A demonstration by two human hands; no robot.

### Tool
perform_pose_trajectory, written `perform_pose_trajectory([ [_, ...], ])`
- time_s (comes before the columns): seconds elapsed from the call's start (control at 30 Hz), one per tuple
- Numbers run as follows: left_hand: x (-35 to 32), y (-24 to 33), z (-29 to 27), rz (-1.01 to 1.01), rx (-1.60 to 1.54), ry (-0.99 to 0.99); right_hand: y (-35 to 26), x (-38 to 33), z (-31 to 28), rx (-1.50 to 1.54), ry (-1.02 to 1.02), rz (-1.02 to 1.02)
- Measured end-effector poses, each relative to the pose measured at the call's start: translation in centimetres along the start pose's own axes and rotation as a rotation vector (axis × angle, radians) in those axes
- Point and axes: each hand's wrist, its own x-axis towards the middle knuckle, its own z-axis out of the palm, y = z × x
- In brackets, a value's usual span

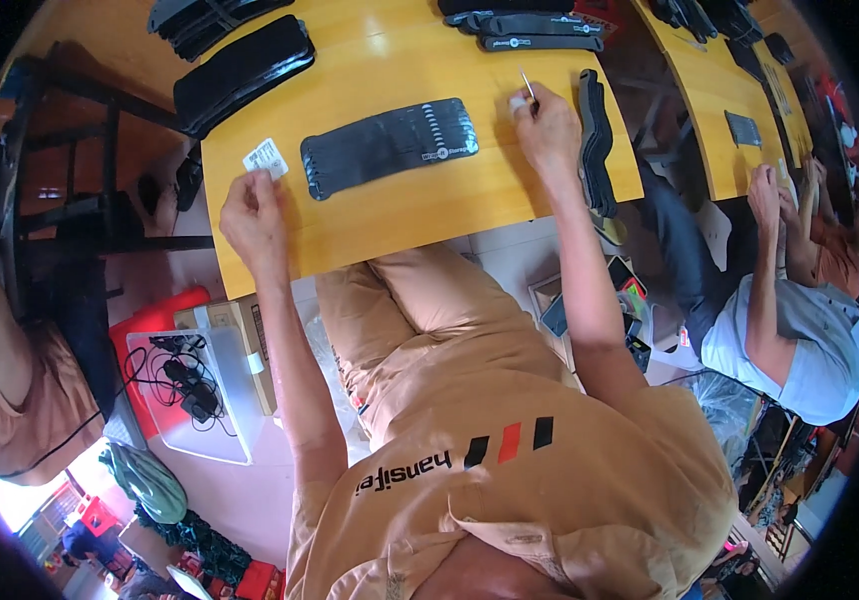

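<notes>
The left hand (253, 222) rests at the near left edge of the yellow wooden table (400, 215). Its fingers are curled close together and pinch the lower corner of a small white card (266, 158), which lies flat on the table just beyond the fingertips. The right hand (548, 128) is farther out on the table, to the right. Its fingers are nearly closed, thumb and forefinger pressed on a thin pale stick (527, 86) that points away from the person; whether its lower tip meets the table cannot be made out.

Between the two hands lies a fanned row of flat black pieces (388, 146), overlapping like scales, apart from both hands. Just right of the right hand a stack of black pieces (596, 140) stands on edge along the table's side, close to the wrist.

More black stacks (242, 70) sit at the far left, partly cut off by the picture's rim. The print on the white card is too small to tell. Another person's arm (765, 260) reaches to a neighbouring table at the right, its hand bent by the lens.
</notes>
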Motion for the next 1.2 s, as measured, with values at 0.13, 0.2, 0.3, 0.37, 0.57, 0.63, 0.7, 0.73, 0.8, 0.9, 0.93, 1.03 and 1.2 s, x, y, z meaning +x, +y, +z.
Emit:
perform_pose_trajectory([
  [0.13,0.1,2.4,5.4,0.657,0.666,0.119,-5.0,0.9,4.0,-0.075,0.287,-0.271],
  [0.2,0.0,2.1,7.4,0.79,0.904,0.087,-7.3,0.8,7.3,-0.202,0.299,-0.427],
  [0.3,0.3,1.1,9.0,0.781,1.003,-0.026,-8.0,0.4,10.9,-0.297,0.27,-0.501],
  [0.37,0.1,0.2,9.1,0.727,1.062,-0.09,-8.1,0.3,11.3,-0.315,0.21,-0.513],
  [0.57,-0.2,0.3,9.3,0.732,1.044,-0.079,-7.9,0.5,11.1,-0.332,0.16,-0.52],
  [0.63,-0.1,0.4,9.3,0.732,1.046,-0.073,-7.9,0.7,11.1,-0.34,0.182,-0.519],
  [0.7,-0.2,0.5,9.3,0.734,1.046,-0.068,-7.8,0.7,11.1,-0.336,0.168,-0.524],
  [0.73,-0.2,0.5,9.2,0.725,1.044,-0.073,-7.8,0.8,11.1,-0.328,0.157,-0.534],
  [0.8,-0.1,0.5,9.2,0.715,1.043,-0.074,-7.4,1.0,10.9,-0.34,0.145,-0.526],
  [0.9,-0.3,0.3,9.2,0.718,1.021,-0.07,-6.4,1.6,10.0,-0.364,0.135,-0.509],
  [0.93,-0.4,0.5,9.1,0.723,1.008,-0.067,-5.9,1.9,9.6,-0.376,0.143,-0.492],
  [1.03,-0.5,0.7,9.2,0.726,1.01,-0.062,-4.0,2.7,8.5,-0.409,0.187,-0.45],
  [1.2,-0.2,0.3,8.9,0.716,1.003,-0.094,-1.3,2.9,6.9,-0.41,0.175,-0.41],
])
